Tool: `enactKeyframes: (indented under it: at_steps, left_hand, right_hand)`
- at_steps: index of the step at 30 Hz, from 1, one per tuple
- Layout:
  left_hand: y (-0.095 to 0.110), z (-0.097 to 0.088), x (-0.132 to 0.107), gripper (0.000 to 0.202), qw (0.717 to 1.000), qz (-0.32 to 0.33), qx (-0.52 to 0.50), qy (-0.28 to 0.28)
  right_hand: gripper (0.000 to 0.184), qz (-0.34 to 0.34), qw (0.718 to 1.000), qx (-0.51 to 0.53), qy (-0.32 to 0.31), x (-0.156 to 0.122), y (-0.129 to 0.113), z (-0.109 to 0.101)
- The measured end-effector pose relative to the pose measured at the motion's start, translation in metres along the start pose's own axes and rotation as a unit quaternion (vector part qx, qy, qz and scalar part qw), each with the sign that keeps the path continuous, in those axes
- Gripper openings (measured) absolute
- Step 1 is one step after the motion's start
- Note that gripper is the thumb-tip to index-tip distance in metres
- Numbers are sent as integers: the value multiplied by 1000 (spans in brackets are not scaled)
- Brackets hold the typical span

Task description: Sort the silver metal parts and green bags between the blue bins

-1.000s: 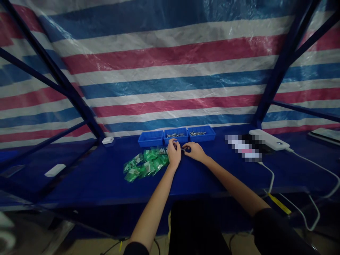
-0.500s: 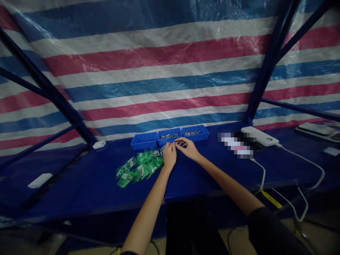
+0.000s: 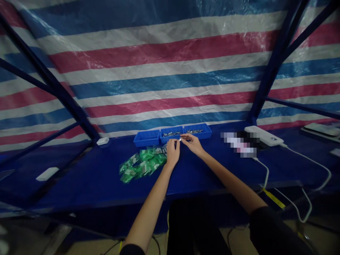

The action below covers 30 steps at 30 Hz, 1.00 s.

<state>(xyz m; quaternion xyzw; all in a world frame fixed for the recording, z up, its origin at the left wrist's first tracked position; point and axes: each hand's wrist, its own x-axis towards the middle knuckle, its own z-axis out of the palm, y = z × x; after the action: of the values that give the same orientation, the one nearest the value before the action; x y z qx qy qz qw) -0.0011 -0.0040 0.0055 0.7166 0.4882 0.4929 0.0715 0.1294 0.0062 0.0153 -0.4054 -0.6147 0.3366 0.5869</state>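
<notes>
My left hand and my right hand meet just in front of the blue bins, both with closed fingers. A small shiny metal piece shows between their fingertips; its exact kind is too small to tell. My right thumb and index finger pinch it. What the curled fingers of my left hand hold is hidden. Left of my left hand lies a pile of green-and-clear plastic bags with small metal parts in them. Loose metal hardware lies in the middle bin and the right bin.
A left bin stands beside the other two. At right, a white power bank with a cable lies near a blurred-out object. White devices sit at left. Blue frame posts and a striped tarp rise behind.
The view has shifted slightly, so the scene sits a little further right. A bright metal piece now shows more clearly between my fingertips. Both hands stay close together.
</notes>
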Motion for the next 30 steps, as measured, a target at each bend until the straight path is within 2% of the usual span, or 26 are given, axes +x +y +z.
enactKeyframes:
  at_steps: [4, 7, 11, 20, 25, 30]
  left_hand:
    - [0, -1, -1, 19, 999, -13, -11, 36]
    - [0, -2, -2, 19, 999, 2, -5, 33]
    - [2, -3, -3, 20, 1000, 15, 0, 20]
    - [-1, -3, -2, 27, 998, -21, 5, 63]
    - [-3, -1, -2, 30, 999, -12, -4, 43]
    - [-2, 1, -1, 28, 1000, 8, 6, -7]
  right_hand:
    - [29, 14, 999, -11, -31, -4, 3, 4]
    - [28, 19, 998, -4, -53, -7, 6, 9]
    - [25, 19, 999, 3, -50, -8, 8, 12]
    - [29, -3, 999, -22, -43, -4, 2, 4]
    - [29, -1, 999, -28, -29, -3, 0, -2]
    - [31, 5, 1000, 3, -22, -1, 3, 0]
